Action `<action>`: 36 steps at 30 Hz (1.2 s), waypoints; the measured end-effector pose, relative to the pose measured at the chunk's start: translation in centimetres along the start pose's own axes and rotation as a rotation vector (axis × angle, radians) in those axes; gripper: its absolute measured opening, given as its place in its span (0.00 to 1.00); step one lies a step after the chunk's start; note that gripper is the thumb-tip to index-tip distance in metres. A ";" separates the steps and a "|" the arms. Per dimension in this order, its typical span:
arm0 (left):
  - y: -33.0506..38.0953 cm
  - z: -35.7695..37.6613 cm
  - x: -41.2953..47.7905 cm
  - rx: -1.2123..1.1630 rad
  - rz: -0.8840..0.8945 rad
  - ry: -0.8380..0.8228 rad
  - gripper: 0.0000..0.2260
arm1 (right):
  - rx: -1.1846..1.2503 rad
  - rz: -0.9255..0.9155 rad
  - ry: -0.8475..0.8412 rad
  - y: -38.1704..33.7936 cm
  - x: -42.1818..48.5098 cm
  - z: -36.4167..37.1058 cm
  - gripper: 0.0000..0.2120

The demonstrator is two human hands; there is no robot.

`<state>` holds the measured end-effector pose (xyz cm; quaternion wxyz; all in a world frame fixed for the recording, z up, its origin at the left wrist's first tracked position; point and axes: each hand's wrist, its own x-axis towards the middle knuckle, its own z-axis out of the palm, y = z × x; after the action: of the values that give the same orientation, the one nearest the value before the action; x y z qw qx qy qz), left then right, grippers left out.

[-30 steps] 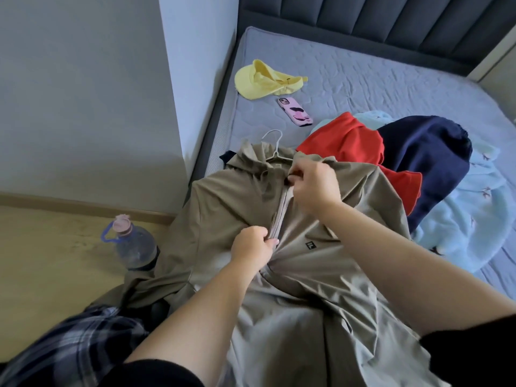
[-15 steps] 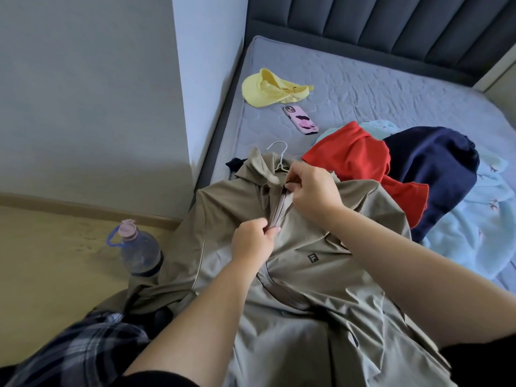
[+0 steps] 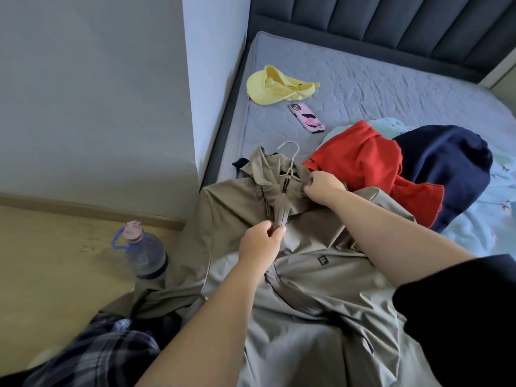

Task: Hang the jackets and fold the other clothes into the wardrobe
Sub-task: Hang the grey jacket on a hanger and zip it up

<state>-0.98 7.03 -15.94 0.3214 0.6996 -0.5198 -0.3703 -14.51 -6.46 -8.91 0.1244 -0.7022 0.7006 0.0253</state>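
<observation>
The khaki jacket lay zipped on its hanger, left hand pinching the zip, right hand gripping the collar; the far-right clothes pile remained unfolded.

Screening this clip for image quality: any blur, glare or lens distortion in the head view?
Head view: sharp on the khaki jacket and both hands; soft daylight, no glare; wide-angle bowing along the headboard and wall corner; plaid cloth at the edge looks slightly soft.

Khaki zip jacket lies face-up on a white hanger at the bed corner, apparently zipped. Beside it: red garment, navy garment.
</observation>
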 end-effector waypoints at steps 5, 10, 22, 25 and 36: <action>0.4 -0.2 -0.1 -0.125 0.043 -0.097 0.08 | 0.108 0.041 0.027 -0.3 -0.1 0.1 0.10; 2.0 -1.0 -0.5 -0.203 0.146 -0.063 0.10 | 0.206 -0.043 0.353 -0.1 -2.1 -2.6 0.04; 11.2 -9.1 -4.7 -0.151 0.385 0.193 0.08 | 0.460 -0.288 0.731 -4.5 -11.1 -14.8 0.04; 14.2 -12.2 -6.5 -0.139 0.418 0.361 0.09 | 0.501 -0.391 0.768 -7.7 -14.1 -19.2 0.04; 25.1 -31.6 -15.1 0.006 0.550 0.959 0.12 | 0.771 -0.808 1.000 -23.2 -26.7 -36.2 0.04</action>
<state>10.85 17.26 24.21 0.6051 0.6291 -0.4797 0.0890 3.02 11.79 34.99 0.0282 -0.7392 0.3203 -0.5918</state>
